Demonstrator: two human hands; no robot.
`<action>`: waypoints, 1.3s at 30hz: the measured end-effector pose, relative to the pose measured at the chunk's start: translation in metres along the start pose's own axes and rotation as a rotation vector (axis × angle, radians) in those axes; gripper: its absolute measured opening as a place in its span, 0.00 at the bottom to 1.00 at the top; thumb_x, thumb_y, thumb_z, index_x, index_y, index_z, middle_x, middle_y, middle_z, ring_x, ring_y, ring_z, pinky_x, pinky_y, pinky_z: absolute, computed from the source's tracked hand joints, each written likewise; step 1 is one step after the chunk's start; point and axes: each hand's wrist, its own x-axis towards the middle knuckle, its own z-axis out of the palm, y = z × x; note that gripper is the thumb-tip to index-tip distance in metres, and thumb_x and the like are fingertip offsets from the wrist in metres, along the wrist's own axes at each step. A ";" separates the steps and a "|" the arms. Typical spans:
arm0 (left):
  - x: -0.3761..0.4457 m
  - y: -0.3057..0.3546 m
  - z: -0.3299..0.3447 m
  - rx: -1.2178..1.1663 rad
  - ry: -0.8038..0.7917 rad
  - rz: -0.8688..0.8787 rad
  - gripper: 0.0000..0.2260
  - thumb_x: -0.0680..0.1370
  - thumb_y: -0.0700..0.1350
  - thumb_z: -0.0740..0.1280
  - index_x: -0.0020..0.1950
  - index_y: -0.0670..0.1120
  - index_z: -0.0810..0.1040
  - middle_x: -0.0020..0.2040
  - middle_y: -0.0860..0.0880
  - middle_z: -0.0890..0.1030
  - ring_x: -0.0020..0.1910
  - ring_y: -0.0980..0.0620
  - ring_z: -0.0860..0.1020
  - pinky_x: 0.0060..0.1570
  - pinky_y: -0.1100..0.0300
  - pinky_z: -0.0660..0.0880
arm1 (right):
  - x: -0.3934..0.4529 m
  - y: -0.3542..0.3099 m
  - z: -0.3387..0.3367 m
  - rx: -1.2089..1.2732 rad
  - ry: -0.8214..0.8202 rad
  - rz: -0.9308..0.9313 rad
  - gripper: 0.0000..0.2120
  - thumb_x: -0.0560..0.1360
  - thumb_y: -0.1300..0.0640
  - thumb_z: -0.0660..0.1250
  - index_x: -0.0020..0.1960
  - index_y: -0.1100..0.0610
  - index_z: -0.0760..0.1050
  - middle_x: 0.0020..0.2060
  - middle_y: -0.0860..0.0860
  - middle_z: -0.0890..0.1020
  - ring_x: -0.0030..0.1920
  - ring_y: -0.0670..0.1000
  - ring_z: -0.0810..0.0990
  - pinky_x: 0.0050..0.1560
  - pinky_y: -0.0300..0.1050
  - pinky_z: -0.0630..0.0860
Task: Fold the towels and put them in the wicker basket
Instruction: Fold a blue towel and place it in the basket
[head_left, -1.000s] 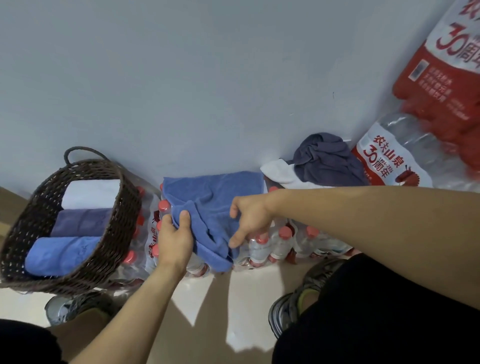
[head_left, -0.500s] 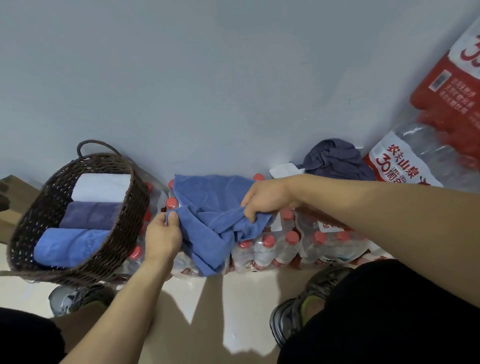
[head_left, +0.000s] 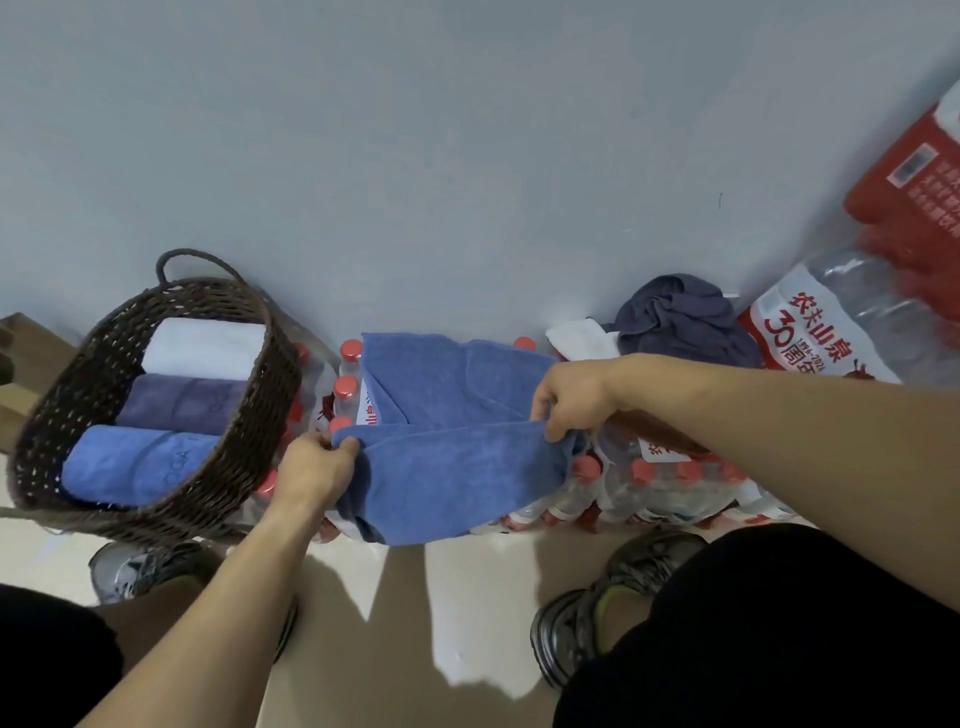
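A blue towel (head_left: 447, 457) lies spread over packs of bottled water against the wall. My left hand (head_left: 317, 467) pinches its near left corner and my right hand (head_left: 571, 397) pinches its near right corner, holding that edge taut. The dark wicker basket (head_left: 260, 415) stands at the left on the bottles. It holds three rolled towels: white (head_left: 202, 348), purple (head_left: 182, 405) and blue (head_left: 135, 462). A crumpled dark grey towel (head_left: 680, 322) and a white towel (head_left: 576, 335) lie at the right by the wall.
Shrink-wrapped water bottle packs (head_left: 665, 478) with red caps run along the wall. A taller stack of packs (head_left: 883, 291) rises at the far right. My shoes (head_left: 576, 629) stand on the beige floor in front. A brown box (head_left: 21, 364) sits at the far left.
My hands have drawn apart along the towel's near edge. The bunched blue towel is now stretched out wide between them.
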 end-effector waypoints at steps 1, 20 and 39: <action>-0.001 -0.003 0.002 0.024 -0.033 -0.014 0.11 0.79 0.48 0.66 0.53 0.41 0.78 0.48 0.42 0.80 0.47 0.41 0.79 0.46 0.50 0.79 | 0.002 -0.001 0.001 -0.016 -0.007 0.002 0.09 0.76 0.59 0.70 0.56 0.55 0.80 0.38 0.49 0.81 0.37 0.49 0.80 0.48 0.45 0.82; -0.019 -0.053 -0.015 -0.298 -0.481 -0.017 0.05 0.75 0.36 0.72 0.50 0.37 0.81 0.48 0.37 0.84 0.48 0.38 0.82 0.53 0.39 0.79 | 0.118 -0.126 0.032 -0.352 0.252 -0.231 0.25 0.81 0.50 0.60 0.77 0.50 0.61 0.77 0.48 0.60 0.74 0.58 0.60 0.73 0.58 0.61; 0.006 0.039 0.006 0.310 0.070 0.531 0.08 0.77 0.46 0.66 0.49 0.42 0.77 0.49 0.40 0.80 0.51 0.39 0.77 0.51 0.49 0.74 | 0.111 -0.041 0.054 0.102 0.940 -0.193 0.18 0.76 0.61 0.62 0.66 0.58 0.73 0.63 0.55 0.73 0.63 0.57 0.70 0.65 0.52 0.66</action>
